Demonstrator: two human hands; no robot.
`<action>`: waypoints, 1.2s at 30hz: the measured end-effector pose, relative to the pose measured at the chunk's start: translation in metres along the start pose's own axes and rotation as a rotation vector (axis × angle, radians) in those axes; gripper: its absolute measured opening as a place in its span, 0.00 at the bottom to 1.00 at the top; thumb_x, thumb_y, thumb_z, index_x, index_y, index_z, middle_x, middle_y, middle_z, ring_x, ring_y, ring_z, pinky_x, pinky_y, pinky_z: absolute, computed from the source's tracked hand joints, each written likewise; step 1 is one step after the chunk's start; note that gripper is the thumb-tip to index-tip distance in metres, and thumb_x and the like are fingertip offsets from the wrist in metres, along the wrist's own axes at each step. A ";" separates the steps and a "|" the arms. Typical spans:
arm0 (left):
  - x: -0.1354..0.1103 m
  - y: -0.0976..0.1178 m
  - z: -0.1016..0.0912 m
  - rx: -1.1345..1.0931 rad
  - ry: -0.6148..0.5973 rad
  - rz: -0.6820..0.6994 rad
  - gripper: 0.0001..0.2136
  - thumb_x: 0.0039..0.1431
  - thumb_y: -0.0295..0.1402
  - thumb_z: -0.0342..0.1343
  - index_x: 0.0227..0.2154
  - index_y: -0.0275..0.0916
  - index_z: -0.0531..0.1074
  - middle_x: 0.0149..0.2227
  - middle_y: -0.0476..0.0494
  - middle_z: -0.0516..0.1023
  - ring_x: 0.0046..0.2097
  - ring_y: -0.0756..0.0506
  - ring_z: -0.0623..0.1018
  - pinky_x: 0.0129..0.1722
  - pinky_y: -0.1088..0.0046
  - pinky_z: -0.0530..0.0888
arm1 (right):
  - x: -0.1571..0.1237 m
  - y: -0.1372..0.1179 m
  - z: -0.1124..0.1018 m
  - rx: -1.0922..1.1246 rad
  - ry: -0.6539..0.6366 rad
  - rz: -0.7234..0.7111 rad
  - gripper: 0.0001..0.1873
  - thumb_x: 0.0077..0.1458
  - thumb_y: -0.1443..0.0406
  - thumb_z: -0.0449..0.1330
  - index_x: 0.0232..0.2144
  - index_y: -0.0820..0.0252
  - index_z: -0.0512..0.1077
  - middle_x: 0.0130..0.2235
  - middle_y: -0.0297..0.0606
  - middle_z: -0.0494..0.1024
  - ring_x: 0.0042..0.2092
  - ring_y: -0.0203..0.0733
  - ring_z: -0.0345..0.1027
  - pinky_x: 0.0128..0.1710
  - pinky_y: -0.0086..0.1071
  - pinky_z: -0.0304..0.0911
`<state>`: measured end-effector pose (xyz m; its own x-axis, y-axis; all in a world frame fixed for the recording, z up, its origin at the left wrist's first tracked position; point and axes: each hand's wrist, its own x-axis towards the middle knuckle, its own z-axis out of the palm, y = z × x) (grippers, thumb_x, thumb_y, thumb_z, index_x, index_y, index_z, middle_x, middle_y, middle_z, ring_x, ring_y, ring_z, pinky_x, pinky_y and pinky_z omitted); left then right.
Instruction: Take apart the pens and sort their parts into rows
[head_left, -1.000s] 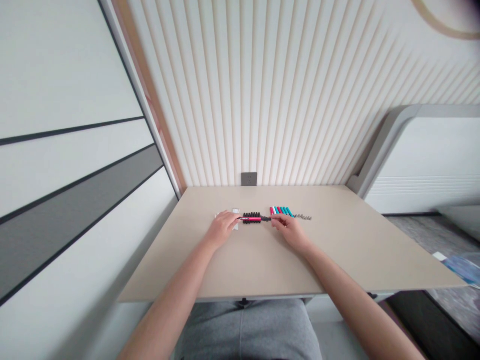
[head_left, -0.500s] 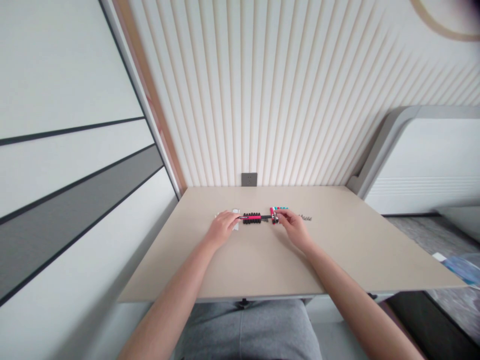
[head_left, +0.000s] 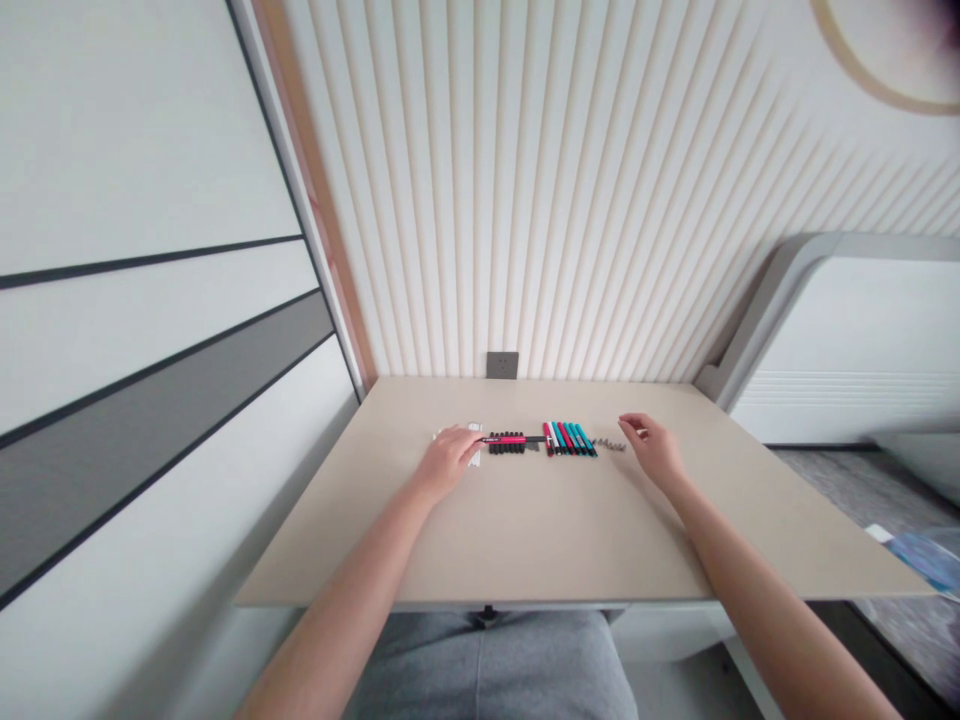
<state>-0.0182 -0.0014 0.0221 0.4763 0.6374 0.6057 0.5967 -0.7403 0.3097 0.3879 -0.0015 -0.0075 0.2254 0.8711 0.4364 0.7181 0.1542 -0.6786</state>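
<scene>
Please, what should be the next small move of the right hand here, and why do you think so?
Probably the right hand should pinch one of the small metal pieces. It is open just beside them, with nothing in between. The left hand sits at the end of the pen, so it seems less free for this.
</scene>
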 end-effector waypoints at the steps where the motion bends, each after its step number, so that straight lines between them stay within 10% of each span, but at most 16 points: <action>1: 0.000 0.000 0.000 0.008 0.002 -0.001 0.13 0.70 0.37 0.43 0.41 0.39 0.73 0.33 0.44 0.75 0.37 0.46 0.73 0.38 0.70 0.69 | 0.000 0.010 -0.005 -0.056 -0.013 -0.007 0.19 0.57 0.51 0.53 0.38 0.59 0.74 0.36 0.42 0.79 0.33 0.43 0.69 0.38 0.38 0.64; 7: 0.001 0.001 0.000 0.063 -0.005 -0.023 0.14 0.70 0.38 0.43 0.40 0.39 0.73 0.32 0.44 0.75 0.38 0.45 0.73 0.39 0.68 0.67 | -0.003 0.039 -0.016 -0.219 -0.082 -0.077 0.17 0.58 0.58 0.49 0.37 0.59 0.74 0.41 0.44 0.77 0.38 0.44 0.70 0.41 0.38 0.63; 14: 0.001 0.001 0.000 0.081 -0.002 -0.032 0.14 0.70 0.37 0.42 0.39 0.39 0.72 0.33 0.44 0.75 0.37 0.45 0.73 0.39 0.69 0.67 | -0.009 0.035 -0.020 -0.332 -0.187 -0.148 0.21 0.56 0.64 0.52 0.53 0.54 0.65 0.38 0.39 0.78 0.40 0.44 0.71 0.41 0.37 0.64; 36: 0.001 0.002 0.001 0.061 -0.038 -0.063 0.15 0.70 0.38 0.42 0.39 0.39 0.73 0.31 0.45 0.74 0.36 0.46 0.72 0.39 0.68 0.66 | -0.016 0.021 -0.019 -0.255 -0.304 -0.181 0.27 0.56 0.66 0.51 0.59 0.52 0.60 0.42 0.39 0.78 0.40 0.43 0.72 0.44 0.37 0.66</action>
<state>-0.0158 -0.0019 0.0223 0.4603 0.6907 0.5577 0.6640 -0.6848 0.3001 0.4113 -0.0210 -0.0177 -0.0959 0.9443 0.3148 0.8763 0.2301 -0.4233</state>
